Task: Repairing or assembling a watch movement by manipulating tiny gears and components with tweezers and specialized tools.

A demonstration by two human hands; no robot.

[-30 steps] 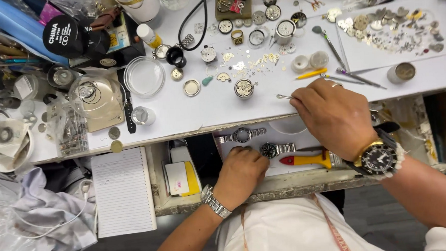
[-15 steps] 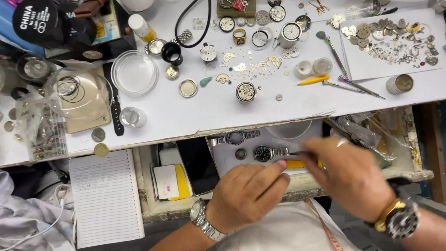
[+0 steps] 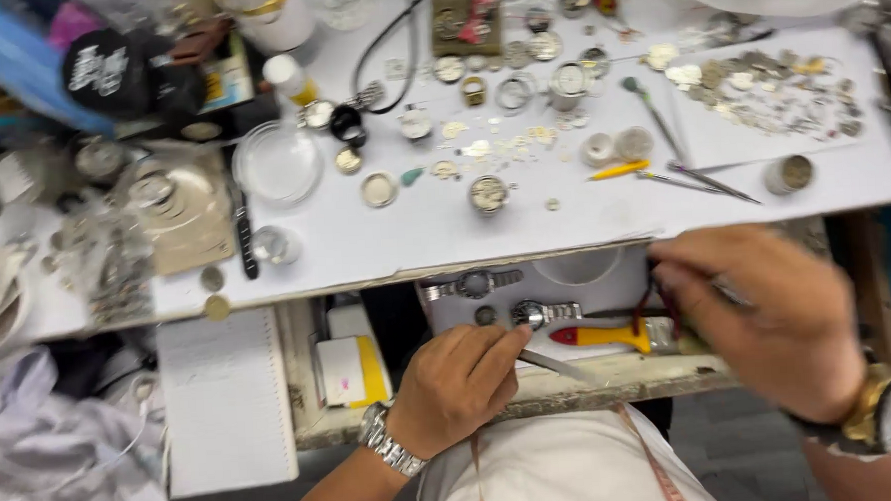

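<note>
1. Where the frame begins at far left, crumpled pale cloth [image 3: 44, 458] lies below the white bench top [image 3: 385, 238], and a lined notepad [image 3: 227, 400] sits just right of it, beside the open drawer [image 3: 572, 390].
2. On the bench above, a clear round dish [image 3: 277, 163] stands near a dark slim tool [image 3: 243, 229]; loose watch cases and small round parts are scattered further right (too many and too blurred to count).
3. Left hand [image 3: 456, 385], a metal-band wristwatch on its wrist, rests in the drawer. Fingers curled, index extended; fingertip touches a steel watch [image 3: 538, 314] lying flat in the drawer. A thin metal tool [image 3: 556, 366] shows just under that hand; whether it is pinched or only lies there, cannot tell.
4. A second watch [image 3: 474, 284] lies just above the first, apart from both hands.
5. A yellow-handled tool with red tip [image 3: 609, 334] lies just right of the steel watch, its far end passing under the right hand.
6. Right hand [image 3: 769, 317], gold-cased watch at the wrist, is over the drawer's right part, fingers bent down and closed around something dark (hidden, motion-blurred).
7. Upper right: tweezers [image 3: 703, 181], a yellow stick [image 3: 619, 170] and a white sheet [image 3: 862, 147] strewn with tiny parts.
</note>
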